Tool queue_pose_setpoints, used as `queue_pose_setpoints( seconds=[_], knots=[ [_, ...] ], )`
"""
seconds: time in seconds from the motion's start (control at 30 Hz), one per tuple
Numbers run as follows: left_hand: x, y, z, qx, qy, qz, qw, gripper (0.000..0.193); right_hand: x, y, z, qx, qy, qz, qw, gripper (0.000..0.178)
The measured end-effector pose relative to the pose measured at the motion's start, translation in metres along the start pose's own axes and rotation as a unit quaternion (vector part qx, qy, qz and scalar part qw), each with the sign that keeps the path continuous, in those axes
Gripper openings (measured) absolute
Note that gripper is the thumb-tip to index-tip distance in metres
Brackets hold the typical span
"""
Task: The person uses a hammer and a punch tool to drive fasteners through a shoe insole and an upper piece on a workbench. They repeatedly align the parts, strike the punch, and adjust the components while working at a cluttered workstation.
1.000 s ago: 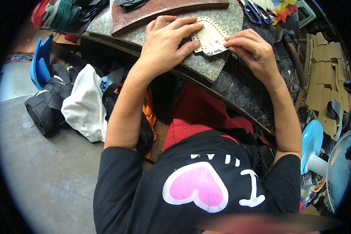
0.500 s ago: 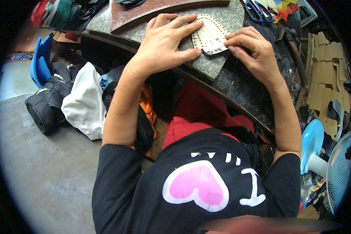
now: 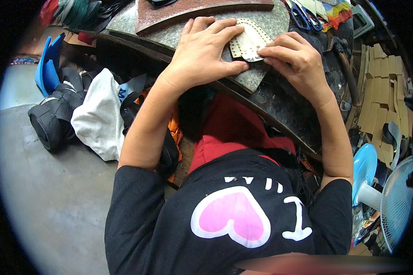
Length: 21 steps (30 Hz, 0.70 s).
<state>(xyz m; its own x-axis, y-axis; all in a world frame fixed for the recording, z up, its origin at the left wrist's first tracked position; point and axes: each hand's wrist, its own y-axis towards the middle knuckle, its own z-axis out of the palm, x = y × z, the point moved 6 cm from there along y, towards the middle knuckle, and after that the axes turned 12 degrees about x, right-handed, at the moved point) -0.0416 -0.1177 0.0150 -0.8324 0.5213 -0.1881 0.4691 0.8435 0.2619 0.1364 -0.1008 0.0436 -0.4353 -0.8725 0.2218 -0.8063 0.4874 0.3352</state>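
A flat cream pattern piece, rounded at its far end and dotted with dark holes along its border, lies on a grey speckled stone slab. My left hand spreads its fingers over the slab, with fingertips at the piece's far left edge and the thumb stretched just below its near edge. At the near right corner, my right hand pinches the piece between thumb and fingers. The fingertips partly cover that corner, where dark marks show.
A reddish-brown curved board lies beyond my left hand. Blue-handled scissors and a hammer sit to the right. A white fan stands at lower right. Black sandals and a pale cloth are at left.
My left hand has shifted slightly right, its thumb now below the piece's near edge. My right hand has moved a little left along with the corner it pinches.
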Motion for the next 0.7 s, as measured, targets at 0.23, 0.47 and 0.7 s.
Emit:
queue_pose_setpoints(
  seconds=[0.23, 0.47, 0.7],
  knots=[
    [0.001, -0.001, 0.002, -0.015, -0.003, 0.007, 1.000, 0.072, 0.010, 0.000, 0.004, -0.052, 0.010, 0.001, 0.999, 0.012],
    [0.016, -0.001, 0.005, 0.064, 0.024, 0.035, 0.997, 0.060, 0.013, -0.006, 0.010, -0.022, -0.009, -0.010, 1.000, 0.017],
    [0.015, -0.002, 0.006, 0.039, 0.002, 0.021, 0.999, 0.048, 0.019, -0.005, 0.009, -0.026, -0.039, -0.044, 0.998, 0.019]
  ],
)
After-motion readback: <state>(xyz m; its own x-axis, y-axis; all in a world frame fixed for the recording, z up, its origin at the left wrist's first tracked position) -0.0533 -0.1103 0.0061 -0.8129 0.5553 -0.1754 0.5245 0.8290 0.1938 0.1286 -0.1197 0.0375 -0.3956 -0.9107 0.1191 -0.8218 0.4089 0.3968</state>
